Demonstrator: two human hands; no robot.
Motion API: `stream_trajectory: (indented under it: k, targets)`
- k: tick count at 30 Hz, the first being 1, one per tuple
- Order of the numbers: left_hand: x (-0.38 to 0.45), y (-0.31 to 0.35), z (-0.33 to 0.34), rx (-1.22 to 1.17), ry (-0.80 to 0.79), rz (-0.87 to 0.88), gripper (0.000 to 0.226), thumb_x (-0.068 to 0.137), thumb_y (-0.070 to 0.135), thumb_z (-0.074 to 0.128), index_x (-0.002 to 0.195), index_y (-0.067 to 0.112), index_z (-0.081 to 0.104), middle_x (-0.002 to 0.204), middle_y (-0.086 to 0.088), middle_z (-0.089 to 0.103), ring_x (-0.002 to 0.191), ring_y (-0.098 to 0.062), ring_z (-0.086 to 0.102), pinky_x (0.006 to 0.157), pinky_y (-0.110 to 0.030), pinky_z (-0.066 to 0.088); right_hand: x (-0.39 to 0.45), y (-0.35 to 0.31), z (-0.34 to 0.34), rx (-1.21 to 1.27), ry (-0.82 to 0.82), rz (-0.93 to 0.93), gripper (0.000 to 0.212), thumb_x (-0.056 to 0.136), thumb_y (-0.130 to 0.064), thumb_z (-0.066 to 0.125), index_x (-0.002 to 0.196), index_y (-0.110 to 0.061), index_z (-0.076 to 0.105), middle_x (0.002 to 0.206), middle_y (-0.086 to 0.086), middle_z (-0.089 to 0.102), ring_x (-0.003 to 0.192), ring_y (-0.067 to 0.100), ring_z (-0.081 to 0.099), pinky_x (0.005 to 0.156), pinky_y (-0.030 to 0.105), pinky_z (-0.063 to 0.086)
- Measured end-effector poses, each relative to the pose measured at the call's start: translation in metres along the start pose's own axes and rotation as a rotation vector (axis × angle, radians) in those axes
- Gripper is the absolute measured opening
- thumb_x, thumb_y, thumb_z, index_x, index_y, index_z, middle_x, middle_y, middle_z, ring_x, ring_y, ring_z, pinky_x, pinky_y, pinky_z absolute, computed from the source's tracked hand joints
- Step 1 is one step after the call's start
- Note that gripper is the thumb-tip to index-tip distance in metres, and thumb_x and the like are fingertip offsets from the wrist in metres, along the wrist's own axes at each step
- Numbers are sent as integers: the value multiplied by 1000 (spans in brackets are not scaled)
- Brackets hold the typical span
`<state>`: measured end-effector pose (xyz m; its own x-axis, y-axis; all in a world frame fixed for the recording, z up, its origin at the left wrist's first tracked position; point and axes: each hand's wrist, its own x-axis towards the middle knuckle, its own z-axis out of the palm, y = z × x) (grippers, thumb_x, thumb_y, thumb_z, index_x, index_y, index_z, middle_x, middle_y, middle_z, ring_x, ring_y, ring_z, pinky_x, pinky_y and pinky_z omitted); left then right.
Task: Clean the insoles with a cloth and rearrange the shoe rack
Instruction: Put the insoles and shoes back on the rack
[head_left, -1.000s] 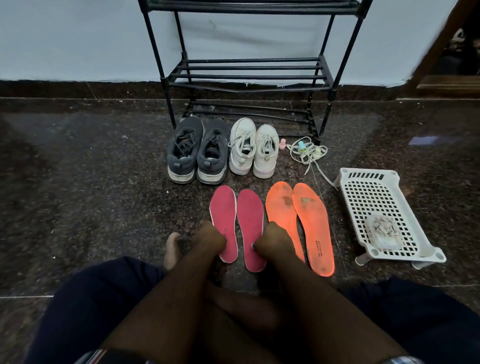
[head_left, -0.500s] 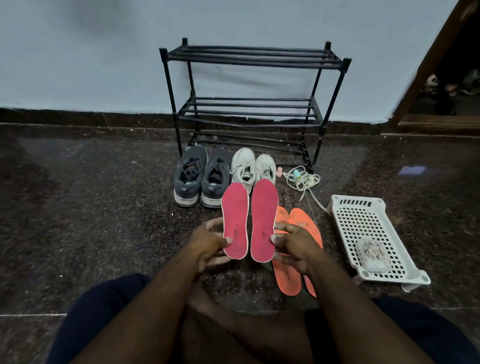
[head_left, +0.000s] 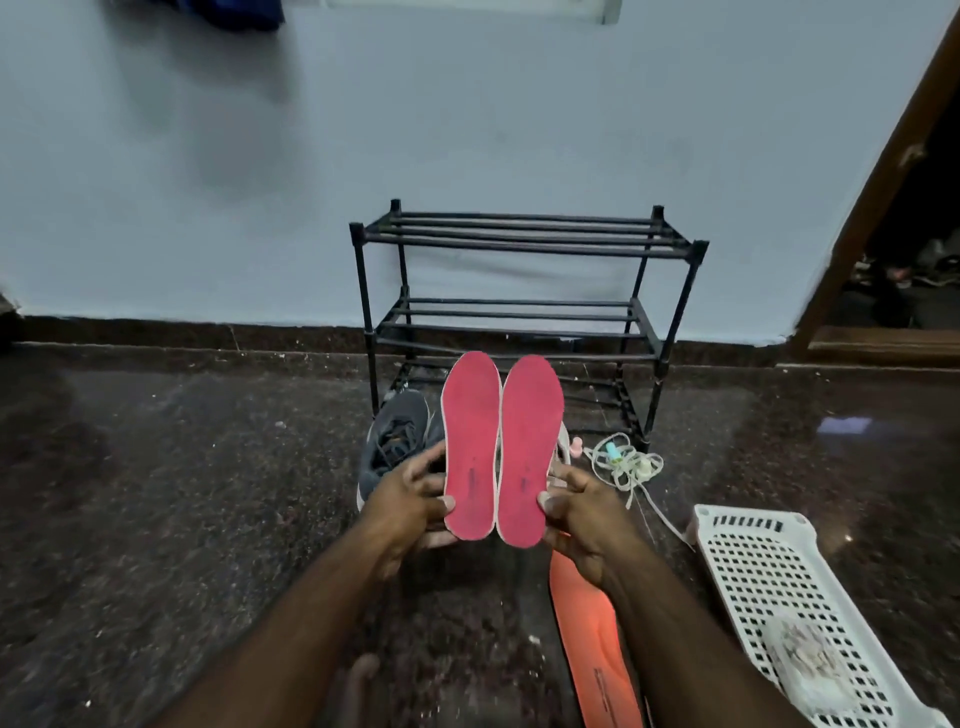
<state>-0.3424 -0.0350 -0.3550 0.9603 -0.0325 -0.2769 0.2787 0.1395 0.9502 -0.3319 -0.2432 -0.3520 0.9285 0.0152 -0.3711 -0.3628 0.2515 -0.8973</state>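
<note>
Two pink insoles stand upright side by side in front of me. My left hand (head_left: 410, 499) grips the heel of the left pink insole (head_left: 470, 441). My right hand (head_left: 582, 512) grips the heel of the right pink insole (head_left: 530, 447). Behind them stands the black shoe rack (head_left: 524, 312), its shelves bare. An orange insole (head_left: 592, 639) lies on the floor under my right forearm. A crumpled cloth (head_left: 808, 662) lies in the white basket (head_left: 753, 551) at the right. A dark grey shoe (head_left: 395, 441) shows left of the insoles; the other shoes are mostly hidden.
A tangle of white laces (head_left: 626, 462) with small pink and teal items lies by the rack's right leg. The dark speckled floor spreads to the left. A brown door frame (head_left: 878, 192) rises at the right. My bare foot (head_left: 358, 686) shows at the bottom.
Both hands picked the pink insoles off the floor and raised them upright. My view tilted up, so the whole rack and wall now show.
</note>
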Motion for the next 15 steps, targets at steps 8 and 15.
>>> stream_trajectory:
  k: [8,15]
  targets:
    - [119,37,-24,15,102,51,67,90,-16,56,139,30,56,98,-6,74,89,-22,75,66,-40,60,125,-53,40,9,-18,-135,37,89,15,48,110,-10,65,94,9,72,76,20,68,72,38,58]
    - [260,108,-72,161,231,33,52,92,-15,52,127,21,64,108,-8,75,90,-24,75,61,-34,60,291,-119,92,-210,8,-185,30,86,17,53,89,-11,61,81,8,64,65,19,62,43,25,51]
